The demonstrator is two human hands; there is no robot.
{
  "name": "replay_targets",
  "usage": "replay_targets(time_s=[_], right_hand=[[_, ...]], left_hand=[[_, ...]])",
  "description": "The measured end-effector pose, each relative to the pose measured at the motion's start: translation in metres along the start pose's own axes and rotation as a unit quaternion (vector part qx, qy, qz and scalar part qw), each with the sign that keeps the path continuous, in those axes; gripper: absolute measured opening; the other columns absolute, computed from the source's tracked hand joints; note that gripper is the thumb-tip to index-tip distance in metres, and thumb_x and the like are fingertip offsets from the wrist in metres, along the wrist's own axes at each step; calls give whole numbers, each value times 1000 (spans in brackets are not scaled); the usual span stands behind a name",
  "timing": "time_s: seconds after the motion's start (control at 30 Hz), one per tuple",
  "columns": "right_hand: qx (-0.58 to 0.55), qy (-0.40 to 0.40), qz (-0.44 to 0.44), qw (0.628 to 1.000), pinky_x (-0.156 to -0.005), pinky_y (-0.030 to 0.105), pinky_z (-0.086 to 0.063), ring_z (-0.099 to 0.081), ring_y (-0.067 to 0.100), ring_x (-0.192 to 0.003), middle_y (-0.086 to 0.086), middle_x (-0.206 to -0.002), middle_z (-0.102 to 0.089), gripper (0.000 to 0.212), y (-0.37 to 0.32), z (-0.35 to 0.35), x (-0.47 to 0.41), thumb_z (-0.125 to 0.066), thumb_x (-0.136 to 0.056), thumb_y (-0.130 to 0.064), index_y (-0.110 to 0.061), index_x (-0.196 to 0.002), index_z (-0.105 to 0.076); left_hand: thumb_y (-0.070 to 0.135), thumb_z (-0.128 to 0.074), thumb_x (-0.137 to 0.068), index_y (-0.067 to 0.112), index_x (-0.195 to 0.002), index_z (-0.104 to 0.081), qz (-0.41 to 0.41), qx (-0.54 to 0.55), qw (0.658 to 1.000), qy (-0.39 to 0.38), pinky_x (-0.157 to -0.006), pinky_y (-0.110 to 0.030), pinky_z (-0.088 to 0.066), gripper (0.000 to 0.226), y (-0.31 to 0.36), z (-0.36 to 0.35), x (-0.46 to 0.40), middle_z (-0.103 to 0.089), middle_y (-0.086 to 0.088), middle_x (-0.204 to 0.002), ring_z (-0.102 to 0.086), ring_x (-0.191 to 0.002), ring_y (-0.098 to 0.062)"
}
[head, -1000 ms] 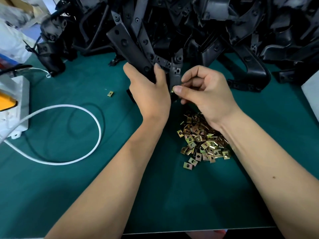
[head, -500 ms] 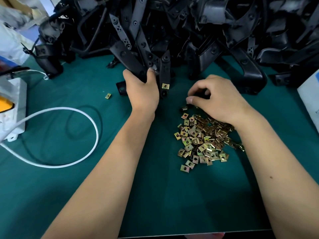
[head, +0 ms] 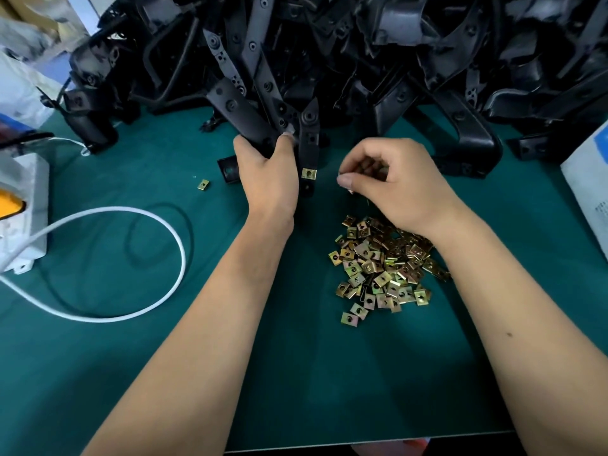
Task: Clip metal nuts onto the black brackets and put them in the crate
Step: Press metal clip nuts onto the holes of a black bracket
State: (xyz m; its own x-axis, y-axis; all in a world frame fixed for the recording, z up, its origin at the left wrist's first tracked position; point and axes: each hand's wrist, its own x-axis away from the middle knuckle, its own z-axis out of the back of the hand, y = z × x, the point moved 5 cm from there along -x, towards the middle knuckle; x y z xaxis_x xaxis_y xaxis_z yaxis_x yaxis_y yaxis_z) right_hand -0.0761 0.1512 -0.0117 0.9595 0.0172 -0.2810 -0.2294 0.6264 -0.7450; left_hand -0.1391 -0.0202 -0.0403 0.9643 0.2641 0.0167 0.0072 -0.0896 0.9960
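My left hand grips a black bracket that rises up and to the left. One arm of the bracket hangs down beside my thumb, with a brass clip nut fitted on it. My right hand hovers just right of that arm, above the heap of brass clip nuts, with its fingers curled and thumb and forefinger pinched together. Something small shows at the fingertips, too small to name. No crate is in view.
A big heap of black brackets fills the far side of the green mat. One stray nut lies left of my left hand. A white cable loops from a white box at the left. A white carton stands at the right edge.
My right hand left the bracket arm, dipped to the nut heap and has risen again. The nut it pressed on stays clipped to the arm. My left hand shifted the bracket slightly away.
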Motion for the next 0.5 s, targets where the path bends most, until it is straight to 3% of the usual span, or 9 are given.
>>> replay_targets(time_s=[0.2,0.3,0.43,0.5], right_hand=[[34,6,9,999,-69,21,-48,-62,10,-77,-6,-84,-67,7,-6,-13,1,-71,-97,-19,-13,-95,-67],[46,6,9,999,-75,25,-51,-64,11,-84,-4,-91,-68,6,-6,-15,1,-67,-99,-16,-11,-102,-66],[6,1,20,1000,-85,13,-53,-66,1,-105,-10,-111,-72,30,-9,-10,3,-75,-92,-13,-16,-121,-67],[40,-21,19,999,-78,11,-51,-67,1,-98,-14,-101,-73,23,-6,-3,2,-79,-89,-17,-19,-111,-73]], left_hand=[[21,-62,-95,16,-106,-52,3,13,1000,-11,-85,-26,-49,15,1,0,2,-64,6,-105,-60,-92,-9],[23,-61,-95,16,-106,-52,10,13,1000,-10,-93,-31,-51,16,2,0,2,-64,5,-109,-59,-97,-12],[23,-61,-95,16,-110,-53,19,17,1000,-5,-98,-36,-51,18,2,1,4,-65,1,-117,-61,-105,-16],[22,-61,-95,15,-111,-53,24,26,999,-4,-104,-41,-51,19,2,2,4,-65,0,-118,-62,-109,-19]])
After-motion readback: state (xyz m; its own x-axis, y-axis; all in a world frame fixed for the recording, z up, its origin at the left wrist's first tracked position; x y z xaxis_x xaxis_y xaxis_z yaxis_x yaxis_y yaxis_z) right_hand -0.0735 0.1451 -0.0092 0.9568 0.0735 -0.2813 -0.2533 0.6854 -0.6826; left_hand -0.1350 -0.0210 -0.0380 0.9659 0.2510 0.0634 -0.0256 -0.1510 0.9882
